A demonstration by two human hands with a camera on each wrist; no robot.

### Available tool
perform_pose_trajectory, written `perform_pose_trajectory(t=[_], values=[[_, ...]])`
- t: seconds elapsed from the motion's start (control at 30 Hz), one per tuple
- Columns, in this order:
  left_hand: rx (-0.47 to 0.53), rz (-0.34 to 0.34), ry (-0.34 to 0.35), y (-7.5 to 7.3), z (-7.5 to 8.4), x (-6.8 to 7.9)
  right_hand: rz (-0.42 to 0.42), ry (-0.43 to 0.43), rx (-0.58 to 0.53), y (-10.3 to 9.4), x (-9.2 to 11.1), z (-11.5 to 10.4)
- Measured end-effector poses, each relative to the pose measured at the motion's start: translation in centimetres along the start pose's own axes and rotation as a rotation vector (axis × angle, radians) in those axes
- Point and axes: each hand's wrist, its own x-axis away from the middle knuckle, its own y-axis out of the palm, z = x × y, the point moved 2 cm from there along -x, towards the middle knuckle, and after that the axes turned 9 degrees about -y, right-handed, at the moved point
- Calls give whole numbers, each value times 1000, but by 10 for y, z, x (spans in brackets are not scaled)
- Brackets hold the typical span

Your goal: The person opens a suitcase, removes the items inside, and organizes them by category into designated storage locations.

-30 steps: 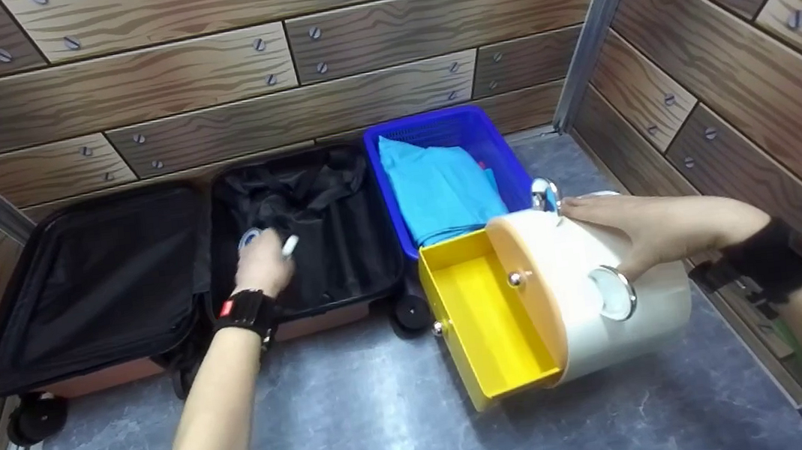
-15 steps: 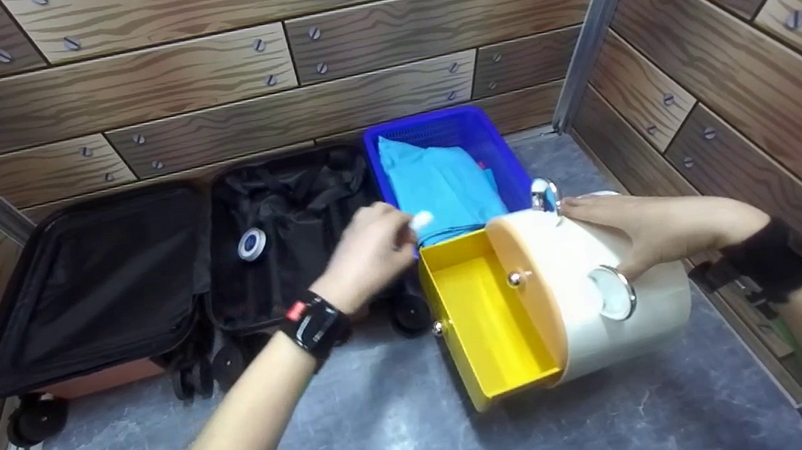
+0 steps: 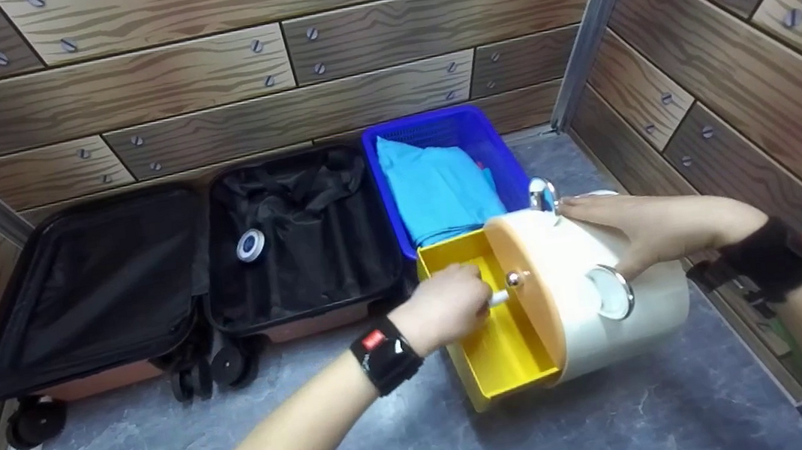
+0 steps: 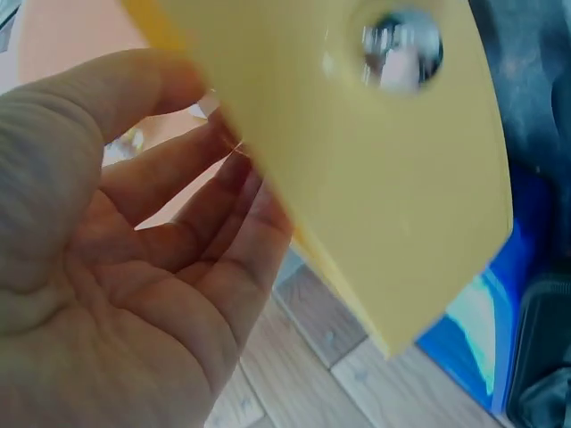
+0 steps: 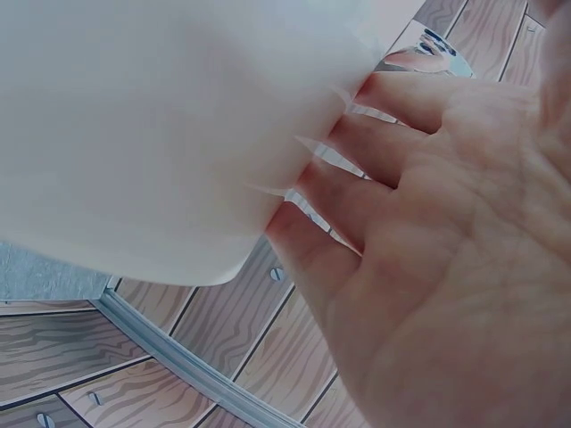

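Note:
My left hand (image 3: 448,306) is inside the pulled-out yellow drawer (image 3: 514,359) in the head view, pinching a small white stick-like thing (image 3: 499,297). Its exact kind is hidden by the fingers. The left wrist view has the drawer's front panel (image 4: 384,205) with a shiny round knob (image 4: 401,49), and my curled fingers behind its edge. On the rounded white cabinet (image 3: 632,334) with an orange-cream front, my right hand (image 3: 647,227) rests with fingers spread. In the right wrist view, straight fingers (image 5: 357,192) touch the cabinet's white edge.
An open black-lined suitcase (image 3: 322,264) lies to the left, with a round blue-and-white disc (image 3: 250,246) in it. Beside it stands a blue basket (image 3: 498,146) holding light-blue cloth (image 3: 435,191). Wood-patterned walls (image 3: 202,74) surround the grey floor (image 3: 395,437).
My left hand has moved right, from the suitcase past the basket's near edge and into the drawer, carrying the small white stick-like thing. The right hand has stayed on the cabinet.

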Motion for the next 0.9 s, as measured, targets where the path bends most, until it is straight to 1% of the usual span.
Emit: perform_pose_trajectory(t=[0.1,0.17,0.33,0.53,0.8,0.9], values=[[-35,-21,13,11,7,-3,-3,12,0,0,0,0],[-52,-38,9,17,10,-5,-3,15,8,-1,-1,-1],[-68,-85,-41,27,17,-12,-6,11,24,-1,-1,-1],[-55,-110,-80,29,21,-15,-7,-4,27,-1,1,-1],[-41,-112,-86,32,23,-17,-2,-11,22,0,1,0],[-32,-120,-80,29,20,-15,-5,-23,41,0,0,0]])
